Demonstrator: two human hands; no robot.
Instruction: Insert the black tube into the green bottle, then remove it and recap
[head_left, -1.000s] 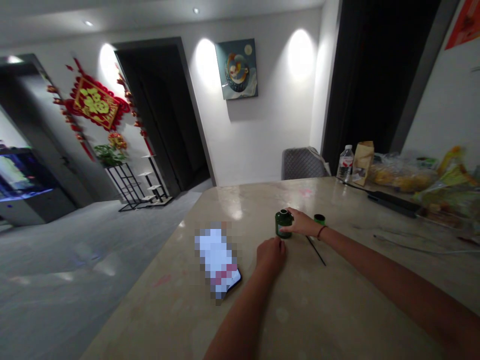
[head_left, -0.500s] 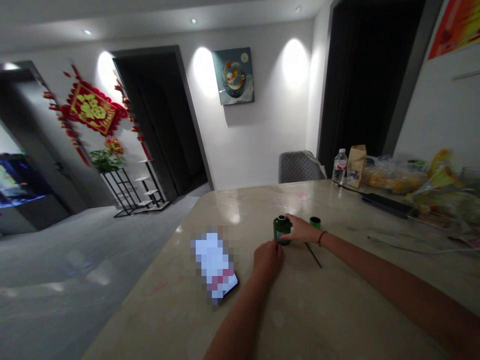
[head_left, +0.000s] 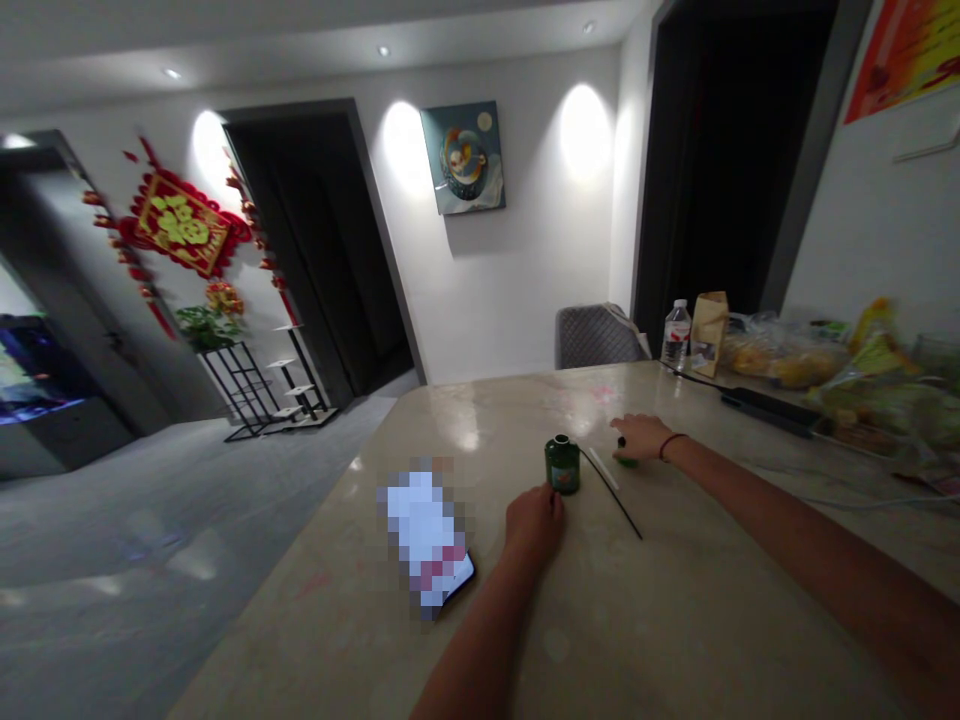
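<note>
A small dark green glass bottle (head_left: 563,468) with a pale label and an uncovered mouth stands upright on the table. My left hand (head_left: 535,515) rests with curled fingers at the near foot of the bottle; whether anything is inside the fingers is hidden. To the right of the bottle, my right hand (head_left: 643,437) has its fingers round a green cap (head_left: 627,461), partly covering it. Between bottle and cap lie a thin dark stick (head_left: 615,497) and a short whitish strip (head_left: 604,468).
A phone (head_left: 431,540) with a lit, blurred screen lies left of my left hand. At the back right are a water bottle (head_left: 676,335), a paper bag (head_left: 709,333), plastic bags of food (head_left: 787,355) and a black power strip (head_left: 772,412). A grey chair (head_left: 596,337) stands beyond the table.
My right hand has let go of the green bottle and moved right to the cap. The whitish strip now shows beside the stick. My left hand stays where it was.
</note>
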